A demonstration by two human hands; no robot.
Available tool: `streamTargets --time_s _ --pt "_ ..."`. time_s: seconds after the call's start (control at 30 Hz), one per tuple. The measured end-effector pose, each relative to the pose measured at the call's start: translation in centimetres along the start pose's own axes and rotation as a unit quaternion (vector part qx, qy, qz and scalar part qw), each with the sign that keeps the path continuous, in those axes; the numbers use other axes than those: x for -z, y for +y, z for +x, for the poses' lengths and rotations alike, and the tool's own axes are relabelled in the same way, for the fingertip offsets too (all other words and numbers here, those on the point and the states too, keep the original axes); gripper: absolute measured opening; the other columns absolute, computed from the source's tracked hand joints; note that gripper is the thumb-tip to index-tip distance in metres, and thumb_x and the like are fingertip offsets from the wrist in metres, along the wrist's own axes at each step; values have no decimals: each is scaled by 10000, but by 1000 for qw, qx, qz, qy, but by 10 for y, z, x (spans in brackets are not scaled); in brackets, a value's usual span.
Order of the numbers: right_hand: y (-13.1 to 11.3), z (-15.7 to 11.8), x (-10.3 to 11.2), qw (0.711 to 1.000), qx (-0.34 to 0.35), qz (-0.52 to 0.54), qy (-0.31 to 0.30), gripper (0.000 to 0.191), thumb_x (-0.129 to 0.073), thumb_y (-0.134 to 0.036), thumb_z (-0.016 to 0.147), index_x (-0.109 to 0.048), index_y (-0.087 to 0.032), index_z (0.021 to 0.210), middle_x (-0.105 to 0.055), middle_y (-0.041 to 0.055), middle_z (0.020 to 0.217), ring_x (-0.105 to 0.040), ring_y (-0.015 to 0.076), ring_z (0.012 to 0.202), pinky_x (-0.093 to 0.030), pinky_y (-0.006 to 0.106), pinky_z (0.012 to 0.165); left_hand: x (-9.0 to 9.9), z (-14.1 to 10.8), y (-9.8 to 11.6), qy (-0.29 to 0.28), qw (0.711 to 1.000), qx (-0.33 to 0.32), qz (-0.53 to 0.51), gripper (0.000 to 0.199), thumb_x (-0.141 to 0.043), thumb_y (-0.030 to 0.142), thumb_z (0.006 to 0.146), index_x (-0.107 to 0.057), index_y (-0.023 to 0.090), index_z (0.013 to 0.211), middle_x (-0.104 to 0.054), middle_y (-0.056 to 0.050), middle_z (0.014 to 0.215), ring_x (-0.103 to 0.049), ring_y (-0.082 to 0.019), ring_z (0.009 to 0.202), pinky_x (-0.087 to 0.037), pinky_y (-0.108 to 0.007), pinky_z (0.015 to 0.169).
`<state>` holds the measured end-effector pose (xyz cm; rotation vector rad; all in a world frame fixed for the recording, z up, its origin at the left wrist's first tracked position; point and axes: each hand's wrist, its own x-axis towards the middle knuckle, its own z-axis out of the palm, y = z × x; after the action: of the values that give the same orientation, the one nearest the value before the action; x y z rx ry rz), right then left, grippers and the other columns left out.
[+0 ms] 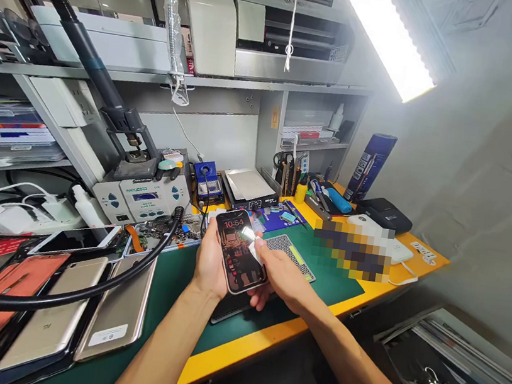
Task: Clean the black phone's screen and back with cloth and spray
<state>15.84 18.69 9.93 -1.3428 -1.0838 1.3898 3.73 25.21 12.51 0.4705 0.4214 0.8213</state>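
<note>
A smartphone (235, 256) with a lit screen showing 10:54 is held up over the green work mat, its screen facing me. My left hand (211, 261) is closed around the phone's left edge, the palm behind it. My right hand (284, 277) grips the right side, its thumb near the screen's edge and its fingers curling beneath. Beside that thumb is a small white patch; whether it is a cloth, paper or glare I cannot tell. Behind the hands, a perforated grey plate (292, 255) lies on the green mat (338, 286), and a dark flat object (232, 309) sits under the phone.
Several phone shells, one a gold back cover (118, 312), lie at the left. A black hose (78, 305) arches over them. A grey rework station (141, 198) stands behind a parts tray (167, 233). At the right are a yellow bottle (301, 190) and a black box (385, 214).
</note>
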Motion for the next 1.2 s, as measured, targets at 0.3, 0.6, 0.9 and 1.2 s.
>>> streamTargets --time_s 0.3,0.6,0.9,1.2 --pt "0 -10 2 999 25 19 -41 447 -709 -602 811 -565 -179 833 -641 3 629 -658 164 503 -571 262 434 6 4 0 42 999 -4 8 648 -305 617 972 -663 137 1219 -768 -153 958 -747 -290 847 -606 -465 756" --pt "-9 12 -10 993 -3 -96 61 553 -731 -712 718 -626 -181 606 -647 43 500 -571 159 355 -482 248 329 -2 0 -2 43 999 -30 15 625 -304 579 980 -687 121 1167 -765 -159 924 -745 -294 854 -605 -452 772" --pt "-8 17 -4 997 -22 -49 50 766 -369 -876 824 -574 -197 535 -656 94 512 -595 202 366 -495 302 335 4 2 -3 5 1000 11 -21 637 -284 618 969 -697 151 1096 -760 -142 934 -734 -292 855 -597 -456 759" --pt "6 12 13 999 22 9 49 637 -451 -754 873 -598 -188 620 -654 58 567 -611 184 449 -504 280 401 6 5 -2 41 999 7 -20 569 -306 533 993 -673 115 1117 -764 -154 947 -737 -293 880 -583 -489 823"
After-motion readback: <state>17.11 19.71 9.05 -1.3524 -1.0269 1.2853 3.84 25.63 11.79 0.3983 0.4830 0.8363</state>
